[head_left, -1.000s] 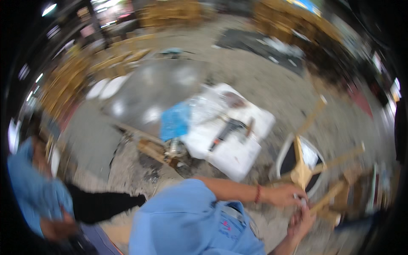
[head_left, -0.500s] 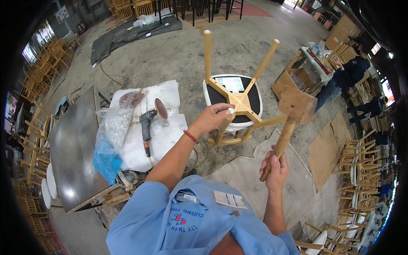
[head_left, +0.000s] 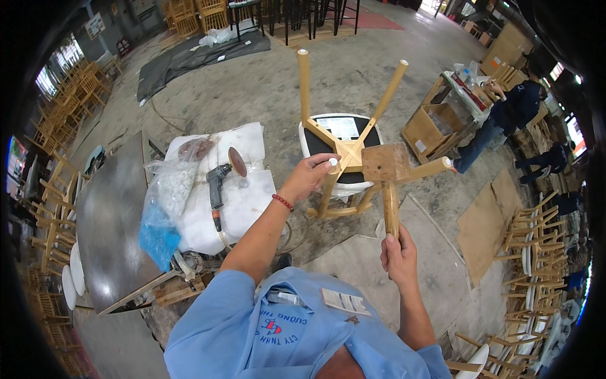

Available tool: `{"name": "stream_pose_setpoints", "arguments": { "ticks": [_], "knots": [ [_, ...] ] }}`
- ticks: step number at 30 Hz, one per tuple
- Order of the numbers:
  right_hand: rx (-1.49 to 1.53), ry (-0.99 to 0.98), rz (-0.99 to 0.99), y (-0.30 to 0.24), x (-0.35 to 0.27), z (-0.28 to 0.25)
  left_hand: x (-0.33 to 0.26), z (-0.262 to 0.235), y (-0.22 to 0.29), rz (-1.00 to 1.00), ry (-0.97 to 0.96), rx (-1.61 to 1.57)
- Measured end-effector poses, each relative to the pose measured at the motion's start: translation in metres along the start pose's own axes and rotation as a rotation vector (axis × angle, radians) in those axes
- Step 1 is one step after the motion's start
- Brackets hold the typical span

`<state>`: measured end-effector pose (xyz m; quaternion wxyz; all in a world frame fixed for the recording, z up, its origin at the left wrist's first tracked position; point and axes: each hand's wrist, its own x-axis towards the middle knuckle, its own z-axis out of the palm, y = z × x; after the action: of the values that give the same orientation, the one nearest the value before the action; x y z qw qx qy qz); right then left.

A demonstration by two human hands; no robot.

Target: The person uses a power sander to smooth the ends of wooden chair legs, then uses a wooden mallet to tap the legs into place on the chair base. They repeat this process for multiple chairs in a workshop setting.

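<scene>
The person is standing over an upturned wooden stool [head_left: 344, 148], its black seat with a white rim lying face down on the concrete floor [head_left: 265, 82] and its four pale legs pointing up, so that the crossed braces under the seat are lying open from above. The left hand [head_left: 314, 175] is steadying one near leg, fingers wrapped together around its capped end, seemingly to keep the frame from shifting. The right hand [head_left: 399, 252] is gripping the lower handle of a wooden mallet [head_left: 386, 170], fingers clamped shut on it, with the blocky head hovering just beside the joint of the braces. A pale rectangular label [head_left: 346, 127] is sitting on the black underside of the seat (its print is too small to tell). To the left, a white padded sheet [head_left: 243, 202] is cushioning a dark powered sander [head_left: 218, 183] with its round disc, and a clear plastic bag [head_left: 167, 189] over something blue is resting against the dark metal worktop [head_left: 110, 221]. An open brown cardboard box [head_left: 435, 126] is standing to the right of the stool.
</scene>
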<state>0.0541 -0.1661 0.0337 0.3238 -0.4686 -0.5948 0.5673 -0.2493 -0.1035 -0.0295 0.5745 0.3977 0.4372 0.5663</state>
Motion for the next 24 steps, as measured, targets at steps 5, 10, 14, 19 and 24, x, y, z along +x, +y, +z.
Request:
{"name": "stream_pose_setpoints", "arguments": {
  "ticks": [5,10,14,19,24],
  "knots": [
    [-0.288,-0.013,-0.056,-0.020,0.014,-0.006,0.003,0.001,0.000,0.023,-0.017,0.035],
    [-0.621,-0.100,-0.208,-0.063,0.023,-0.006,0.002,0.001,-0.004,0.068,0.046,0.131],
    [-0.787,-0.179,-0.145,-0.080,0.036,-0.005,0.003,-0.001,-0.009,0.116,0.007,0.085],
    [-0.744,-0.172,-0.138,-0.093,0.037,-0.001,0.001,-0.003,-0.007,0.075,0.022,0.079],
    [-0.671,-0.172,-0.154,-0.085,0.045,-0.014,0.004,0.000,-0.008,0.083,-0.015,0.016]
  ]
}}
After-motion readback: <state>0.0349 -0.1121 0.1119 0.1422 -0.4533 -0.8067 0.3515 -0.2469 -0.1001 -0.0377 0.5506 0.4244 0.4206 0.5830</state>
